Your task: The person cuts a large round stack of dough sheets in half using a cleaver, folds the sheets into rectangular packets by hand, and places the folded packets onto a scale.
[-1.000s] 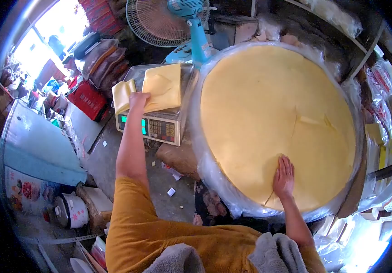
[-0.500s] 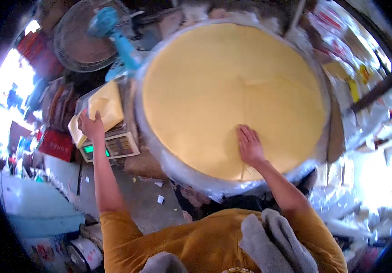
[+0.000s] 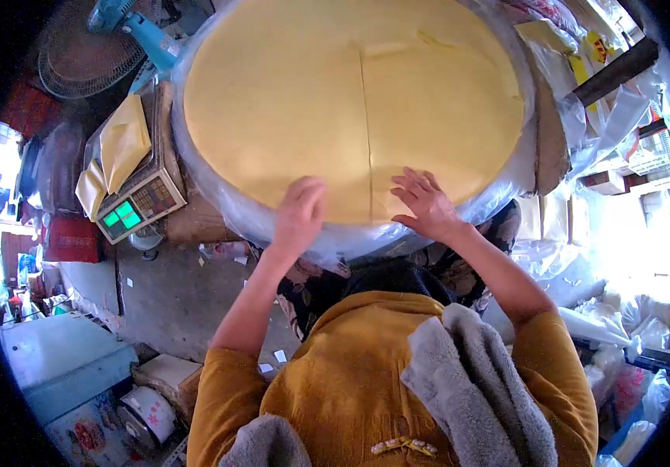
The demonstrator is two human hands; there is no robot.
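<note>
A large round yellow sheet (image 3: 288, 101) lies in front of me with clear plastic wrap (image 3: 222, 198) around its rim. A straight crease or edge runs down it toward me, between my hands. My left hand (image 3: 301, 214) is over its near edge, left of that line; its fingers are bent and smeared by motion. Just right of the line, my right hand (image 3: 428, 208) is above the sheet with fingers apart, holding nothing. To the left, a folded yellow sheet (image 3: 125, 140) rests on a digital scale (image 3: 152, 202) with a lit green display.
Behind the scale stands a blue fan (image 3: 152, 47). A dark bar (image 3: 615, 71) juts in at the right, near plastic bags and packages. Scraps of paper (image 3: 279, 356) lie on the floor, and a pale blue box (image 3: 70, 358) is at lower left.
My left hand has left the folded yellow sheet on the scale and come over the round sheet's near edge. My right hand has lifted, its fingers spreading. The view has tilted down.
</note>
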